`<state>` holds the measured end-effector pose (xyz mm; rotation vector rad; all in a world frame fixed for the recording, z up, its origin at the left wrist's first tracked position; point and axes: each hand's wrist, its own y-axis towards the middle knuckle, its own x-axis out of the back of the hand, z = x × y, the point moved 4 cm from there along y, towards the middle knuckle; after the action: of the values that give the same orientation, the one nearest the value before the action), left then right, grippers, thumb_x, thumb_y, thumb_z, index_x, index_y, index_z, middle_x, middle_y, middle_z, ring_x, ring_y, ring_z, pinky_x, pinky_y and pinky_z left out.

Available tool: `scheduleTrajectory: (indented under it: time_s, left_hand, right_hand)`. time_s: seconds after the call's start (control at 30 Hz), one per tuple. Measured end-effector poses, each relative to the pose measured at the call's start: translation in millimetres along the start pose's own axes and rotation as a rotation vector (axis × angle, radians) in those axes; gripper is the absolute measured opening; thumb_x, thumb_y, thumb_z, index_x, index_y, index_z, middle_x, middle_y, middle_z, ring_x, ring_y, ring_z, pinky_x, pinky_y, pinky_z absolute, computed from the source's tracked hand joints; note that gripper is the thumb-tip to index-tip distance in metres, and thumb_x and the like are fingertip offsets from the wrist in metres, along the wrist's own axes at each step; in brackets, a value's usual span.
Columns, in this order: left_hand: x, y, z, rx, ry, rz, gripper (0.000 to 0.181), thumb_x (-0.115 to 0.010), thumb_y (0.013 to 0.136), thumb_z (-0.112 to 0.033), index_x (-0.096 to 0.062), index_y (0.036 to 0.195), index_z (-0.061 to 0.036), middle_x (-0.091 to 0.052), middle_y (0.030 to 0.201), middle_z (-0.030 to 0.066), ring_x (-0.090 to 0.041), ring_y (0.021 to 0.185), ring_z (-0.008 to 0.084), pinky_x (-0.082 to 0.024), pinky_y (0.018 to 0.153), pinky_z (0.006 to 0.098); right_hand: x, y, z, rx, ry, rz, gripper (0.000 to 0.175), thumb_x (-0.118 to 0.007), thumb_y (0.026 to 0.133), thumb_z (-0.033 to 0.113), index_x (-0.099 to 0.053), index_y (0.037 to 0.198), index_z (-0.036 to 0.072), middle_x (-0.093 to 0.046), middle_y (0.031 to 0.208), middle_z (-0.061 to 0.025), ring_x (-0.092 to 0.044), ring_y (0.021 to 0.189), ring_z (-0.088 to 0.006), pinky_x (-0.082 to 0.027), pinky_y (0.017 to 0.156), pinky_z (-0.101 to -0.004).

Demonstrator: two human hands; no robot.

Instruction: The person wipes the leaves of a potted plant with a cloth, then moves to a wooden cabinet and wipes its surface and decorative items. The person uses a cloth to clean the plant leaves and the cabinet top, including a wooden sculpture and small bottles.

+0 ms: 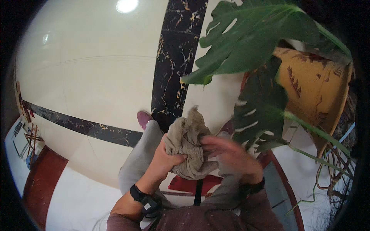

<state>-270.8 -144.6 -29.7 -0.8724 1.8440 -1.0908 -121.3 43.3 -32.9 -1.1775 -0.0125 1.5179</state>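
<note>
A crumpled grey-brown cloth [188, 144] is bunched up in front of me, above my lap. My left hand [166, 158] grips its left side, with the thumb lying across the folds. Motion blurs my right hand [231, 158], whose fingers reach to the right side of the cloth. Whether those fingers hold the fabric or only touch it, I cannot tell. To the right of the cloth hangs a dark, split monstera leaf [260, 112]. A larger green monstera leaf [245, 46] spreads farther ahead, over the floor.
A yellow-brown patterned planter [312, 95] stands at the right, with tangled stems or aerial roots [332, 179] below it. Black marble strips [176, 57] cross the glossy cream tiled floor [101, 72]. Below the cloth, something red [185, 186] shows between my legs.
</note>
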Motion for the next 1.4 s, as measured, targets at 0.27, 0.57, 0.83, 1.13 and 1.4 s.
scheduleTrajectory:
  time_s: [0.27, 0.57, 0.83, 1.13, 1.4]
  left_hand:
    - [10.6, -6.9, 45.8, 0.141, -0.425, -0.138, 0.062, -0.06, 0.082, -0.005, -0.038, 0.14, 0.0, -0.056, 0.13, 0.0116, -0.058, 0.117, 0.0242, -0.047, 0.101, 0.0384]
    - [50.2, -11.0, 43.2, 0.235, -0.37, -0.127, 0.055, -0.056, 0.089, -0.012, -0.041, 0.14, 0.0002, -0.058, 0.131, 0.0127, -0.059, 0.119, 0.0256, -0.049, 0.1, 0.0414]
    - [103.8, 8.3, 15.9, 0.212, -0.632, -0.018, 0.049, -0.053, 0.094, -0.025, -0.049, 0.136, 0.0006, -0.058, 0.134, 0.0137, -0.059, 0.12, 0.0269, -0.046, 0.105, 0.0425]
    - [186.0, -51.8, -132.3, -0.009, -0.246, -0.051, 0.047, -0.047, 0.098, -0.028, -0.051, 0.135, 0.0012, -0.059, 0.133, 0.0144, -0.058, 0.121, 0.029, -0.045, 0.106, 0.0426]
    - [198.9, -36.2, -317.1, 0.121, -0.657, -0.345, 0.053, -0.041, 0.099, -0.035, -0.049, 0.138, -0.0002, -0.059, 0.133, 0.0171, -0.059, 0.118, 0.0333, -0.047, 0.103, 0.0468]
  right_hand:
    - [73.4, -103.8, -305.5, -0.776, -0.962, -0.46, 0.043, -0.061, 0.095, 0.022, -0.05, 0.133, 0.005, -0.058, 0.132, -0.0145, -0.059, 0.111, -0.0336, -0.045, 0.097, -0.0424]
    - [-83.5, -154.9, -397.3, -1.036, -0.664, -0.317, 0.043, -0.06, 0.095, 0.024, -0.052, 0.132, 0.005, -0.059, 0.13, -0.0152, -0.06, 0.11, -0.034, -0.046, 0.096, -0.0429]
    - [-143.0, -155.0, -271.9, -1.127, -0.632, -0.348, 0.042, -0.059, 0.094, 0.027, -0.054, 0.13, 0.005, -0.06, 0.129, -0.0158, -0.06, 0.11, -0.0344, -0.046, 0.095, -0.0433]
    - [-200.6, -120.3, -162.2, -1.172, -0.539, -0.331, 0.042, -0.059, 0.094, 0.029, -0.055, 0.129, 0.005, -0.061, 0.127, -0.0164, -0.061, 0.11, -0.0349, -0.047, 0.094, -0.0437]
    - [-203.0, -43.4, -55.1, -1.156, -0.35, -0.353, 0.043, -0.058, 0.094, 0.032, -0.057, 0.127, 0.005, -0.062, 0.126, -0.017, -0.061, 0.11, -0.0353, -0.048, 0.093, -0.0441]
